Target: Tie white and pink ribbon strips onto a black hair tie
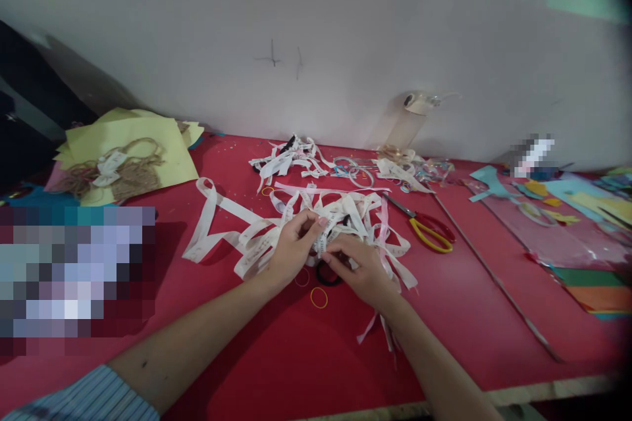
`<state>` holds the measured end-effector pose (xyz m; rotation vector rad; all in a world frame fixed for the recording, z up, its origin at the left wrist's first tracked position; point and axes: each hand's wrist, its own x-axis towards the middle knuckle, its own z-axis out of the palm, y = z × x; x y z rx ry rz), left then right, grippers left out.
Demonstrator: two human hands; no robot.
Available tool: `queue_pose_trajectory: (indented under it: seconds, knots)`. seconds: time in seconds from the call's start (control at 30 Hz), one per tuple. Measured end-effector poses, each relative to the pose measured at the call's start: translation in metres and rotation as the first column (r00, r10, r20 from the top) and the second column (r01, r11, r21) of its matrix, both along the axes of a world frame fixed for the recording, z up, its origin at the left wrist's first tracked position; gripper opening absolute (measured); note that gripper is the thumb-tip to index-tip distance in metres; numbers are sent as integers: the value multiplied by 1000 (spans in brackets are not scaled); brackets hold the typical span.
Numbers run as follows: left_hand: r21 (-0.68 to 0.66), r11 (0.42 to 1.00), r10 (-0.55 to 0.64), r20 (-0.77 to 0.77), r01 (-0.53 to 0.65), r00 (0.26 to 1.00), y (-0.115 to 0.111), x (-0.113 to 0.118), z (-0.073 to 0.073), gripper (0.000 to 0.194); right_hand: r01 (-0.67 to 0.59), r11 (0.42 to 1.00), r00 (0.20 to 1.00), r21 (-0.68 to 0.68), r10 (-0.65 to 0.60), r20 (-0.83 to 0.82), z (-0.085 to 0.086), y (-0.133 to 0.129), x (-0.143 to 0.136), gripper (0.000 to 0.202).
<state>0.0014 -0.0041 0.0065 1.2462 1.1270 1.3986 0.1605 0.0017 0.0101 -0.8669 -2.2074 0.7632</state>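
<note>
My left hand [291, 247] and my right hand [363, 264] meet over the middle of the red table. Both pinch a white ribbon with dark printing [323, 234], the left from above and the right at its lower end. A black hair tie [328, 274] shows just under the right fingers; whether the ribbon is fixed to it I cannot tell. Loops of loose white ribbon [259, 251] spread around and behind both hands, with a pink strip [384, 218] on the right. Close below the hands lies a yellow rubber band [318, 298].
Scissors [432, 237] with red and yellow handles lie right of the ribbons. Behind is a second ribbon pile [293, 161]. Yellow paper [182, 161] with brown twine [133, 177] lies left. A thin stick [494, 276] crosses the right side near coloured sheets [595, 289].
</note>
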Motion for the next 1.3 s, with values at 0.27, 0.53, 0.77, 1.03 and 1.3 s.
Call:
queue_pose_trajectory:
  seconds: [0.27,0.53,0.77,1.03,1.3]
  knots:
    - [-4,1000,16,-23,-16,1000,-1,0,0,25,86,986,990,-146,-101,-98,2,0,-1,17]
    - [-24,998,-67,-100,65,993,-5,1,1,24,158,904,954,-397,-243,-175,-4,1,-3,23]
    - [56,996,-58,-132,66,990,-2,-1,0,24,114,821,930,-559,-286,-231,-6,4,-3,28]
    - [-13,995,-100,-98,99,990,-2,0,-1,23,48,773,914,-632,-289,-284,-8,7,-2,31]
    - [-80,989,-132,-98,125,986,-2,-1,1,27,116,787,934,-606,-294,-202,-6,6,-1,31]
